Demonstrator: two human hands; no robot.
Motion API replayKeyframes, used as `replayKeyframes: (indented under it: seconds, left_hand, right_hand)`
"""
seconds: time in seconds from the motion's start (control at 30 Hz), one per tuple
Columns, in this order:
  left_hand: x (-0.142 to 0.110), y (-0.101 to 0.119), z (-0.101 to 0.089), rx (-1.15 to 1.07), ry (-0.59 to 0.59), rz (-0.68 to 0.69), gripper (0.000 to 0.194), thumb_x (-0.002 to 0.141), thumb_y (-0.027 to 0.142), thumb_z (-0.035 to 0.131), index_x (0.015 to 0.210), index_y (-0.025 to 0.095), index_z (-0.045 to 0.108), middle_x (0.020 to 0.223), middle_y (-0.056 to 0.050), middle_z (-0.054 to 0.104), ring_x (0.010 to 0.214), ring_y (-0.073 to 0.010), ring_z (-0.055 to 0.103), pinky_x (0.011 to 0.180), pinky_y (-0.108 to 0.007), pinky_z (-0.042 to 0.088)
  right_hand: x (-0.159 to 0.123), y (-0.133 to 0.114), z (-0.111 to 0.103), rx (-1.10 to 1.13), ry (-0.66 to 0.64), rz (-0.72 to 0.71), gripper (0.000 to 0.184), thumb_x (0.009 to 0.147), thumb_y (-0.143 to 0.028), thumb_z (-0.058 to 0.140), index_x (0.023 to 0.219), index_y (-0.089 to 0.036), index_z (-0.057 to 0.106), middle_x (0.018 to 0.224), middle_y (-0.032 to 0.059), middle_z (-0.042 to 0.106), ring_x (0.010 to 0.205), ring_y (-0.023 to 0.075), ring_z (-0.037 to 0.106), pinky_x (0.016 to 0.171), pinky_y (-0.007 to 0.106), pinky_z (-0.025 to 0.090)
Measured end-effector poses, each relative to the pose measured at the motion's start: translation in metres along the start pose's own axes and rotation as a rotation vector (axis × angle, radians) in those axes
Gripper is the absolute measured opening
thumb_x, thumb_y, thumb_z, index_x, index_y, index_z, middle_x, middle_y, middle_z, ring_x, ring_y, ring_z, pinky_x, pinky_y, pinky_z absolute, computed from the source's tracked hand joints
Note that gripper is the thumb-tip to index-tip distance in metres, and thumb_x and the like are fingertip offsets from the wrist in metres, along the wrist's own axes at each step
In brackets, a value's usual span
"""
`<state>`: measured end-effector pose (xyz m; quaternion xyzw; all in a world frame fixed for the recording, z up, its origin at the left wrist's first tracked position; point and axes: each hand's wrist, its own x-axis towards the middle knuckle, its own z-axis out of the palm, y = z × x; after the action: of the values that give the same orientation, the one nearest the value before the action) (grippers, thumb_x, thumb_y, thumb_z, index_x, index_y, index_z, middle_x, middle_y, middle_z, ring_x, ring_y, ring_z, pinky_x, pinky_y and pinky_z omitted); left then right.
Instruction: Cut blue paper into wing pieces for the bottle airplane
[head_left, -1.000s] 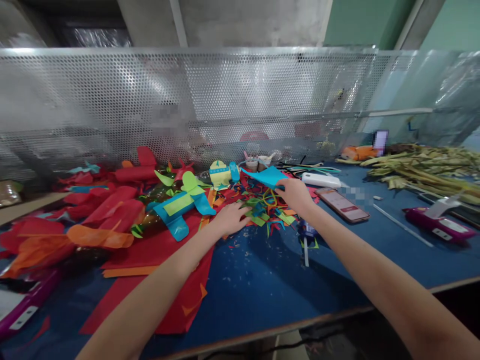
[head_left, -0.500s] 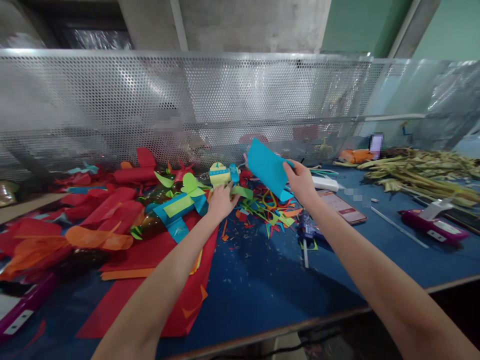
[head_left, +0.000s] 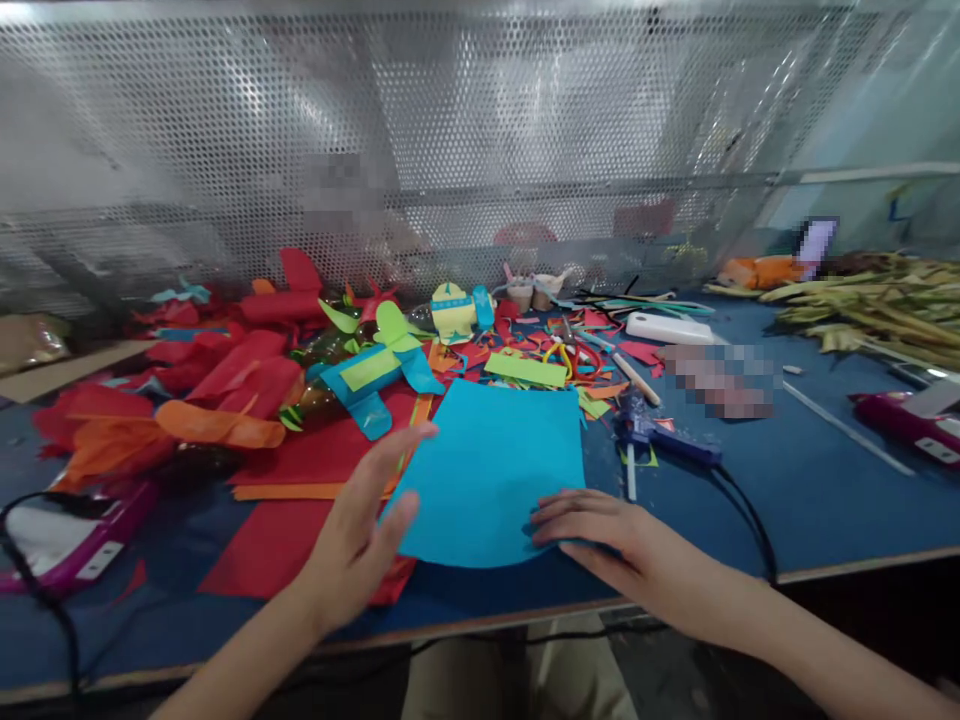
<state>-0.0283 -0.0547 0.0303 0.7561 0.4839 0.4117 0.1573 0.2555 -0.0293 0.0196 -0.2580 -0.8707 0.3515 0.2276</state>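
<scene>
Sheet [head_left: 491, 465], blue, flat at the table [head_left: 825, 510] front, straight edge away, rounded edge toward the person; long axis unclear. Earlier raised in the right hand [head_left: 600, 530], now lowered. Left hand [head_left: 360, 530]: fingers wide, at its left edge, contact unclear. Right hand: fingers on its near right corner, pinch unclear. Around: red sheets [head_left: 277, 545], left; green strip [head_left: 526, 369], beyond; glue gun [head_left: 682, 443], right.

Lt-blue sheet [head_left: 495, 470], dk-blue tabletop [head_left: 810, 480], purple & white device [head_left: 919, 420].
</scene>
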Motion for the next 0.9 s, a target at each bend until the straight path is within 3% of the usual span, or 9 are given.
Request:
replayKeyframes:
  seconds: [0.1,0.17,0.27,0.4,0.5,0.6,0.73,0.83,0.9]
  left_hand:
    - [-0.03,0.013,0.003,0.203,-0.337,0.093,0.069,0.076,0.047,0.063,0.138,0.037,0.036,0.134,-0.006,0.055,0.121,-0.0287,0.051,0.099,-0.044,0.044]
    - [-0.038,0.017,0.01,0.285,-0.382,0.043,0.086,0.064,0.051,0.074,0.139,0.037,0.035,0.128,-0.007,0.059,0.115,-0.0302,0.056,0.094,-0.044,0.048]
    - [-0.038,0.014,0.019,0.301,-0.356,-0.049,0.07,0.071,0.04,0.071,0.135,0.036,0.042,0.121,-0.005,0.063,0.109,-0.0255,0.06,0.091,-0.041,0.051]
    - [-0.035,0.006,0.02,0.191,-0.256,-0.079,0.049,0.078,0.025,0.062,0.125,0.035,0.052,0.106,-0.001,0.069,0.099,-0.019,0.065,0.089,-0.033,0.052]
    - [-0.038,0.005,0.017,0.117,-0.24,-0.128,0.039,0.079,0.024,0.061,0.116,0.037,0.059,0.099,0.001,0.07,0.092,-0.017,0.066,0.084,-0.029,0.054]
    - [-0.041,0.006,0.019,0.116,-0.166,-0.187,0.03,0.078,0.033,0.062,0.109,0.034,0.063,0.092,0.001,0.072,0.086,-0.0184,0.068,0.078,-0.029,0.056]
    - [-0.038,0.003,0.027,0.21,-0.001,-0.314,0.033,0.075,0.043,0.064,0.106,0.031,0.065,0.097,0.0,0.071,0.087,-0.0207,0.068,0.077,-0.03,0.056]
    - [-0.036,0.0,0.03,0.176,-0.009,-0.431,0.043,0.074,0.046,0.064,0.113,0.031,0.06,0.097,0.0,0.07,0.084,-0.0202,0.068,0.071,-0.029,0.056]
    - [-0.036,-0.001,0.031,0.121,-0.015,-0.474,0.048,0.073,0.048,0.063,0.118,0.03,0.057,0.096,-0.001,0.069,0.082,-0.0201,0.068,0.071,-0.029,0.056]
  right_hand:
    - [-0.014,-0.001,0.005,-0.062,0.065,0.05,0.024,0.094,-0.019,0.042,0.107,-0.022,0.062,0.111,0.0067,0.063,0.105,0.0145,0.059,0.091,0.026,0.049]
    - [-0.021,0.0,0.008,-0.141,0.183,0.094,0.021,0.093,-0.019,0.042,0.101,-0.022,0.062,0.103,0.0072,0.065,0.098,0.0165,0.062,0.085,0.029,0.052]
    - [-0.029,0.003,0.012,-0.235,0.303,0.151,0.017,0.089,-0.015,0.045,0.094,-0.022,0.06,0.097,0.0075,0.067,0.094,0.0194,0.063,0.081,0.034,0.054]
    - [-0.038,0.006,0.017,-0.243,0.284,0.159,0.018,0.079,-0.007,0.051,0.085,-0.022,0.058,0.099,0.0047,0.068,0.103,0.0198,0.062,0.087,0.035,0.052]
    - [-0.044,0.007,0.021,-0.285,0.381,0.203,0.008,0.083,-0.016,0.055,0.086,-0.023,0.057,0.097,0.0036,0.069,0.101,0.0196,0.063,0.086,0.034,0.052]
    - [-0.046,0.008,0.026,-0.353,0.533,0.302,0.008,0.087,-0.029,0.055,0.092,-0.023,0.057,0.093,0.0039,0.068,0.087,0.0188,0.066,0.071,0.029,0.054]
    - [-0.043,0.012,0.036,-0.4,0.711,0.394,0.014,0.086,-0.036,0.056,0.088,-0.023,0.052,0.078,0.0013,0.063,0.072,0.0172,0.064,0.06,0.026,0.05]
    - [-0.039,0.013,0.043,-0.422,0.808,0.426,0.017,0.086,-0.038,0.056,0.087,-0.022,0.049,0.081,0.0026,0.06,0.073,0.0175,0.062,0.061,0.027,0.048]
    - [-0.038,0.013,0.044,-0.446,0.794,0.428,0.015,0.088,-0.037,0.054,0.088,-0.022,0.049,0.08,0.0028,0.059,0.074,0.0184,0.06,0.062,0.028,0.048]
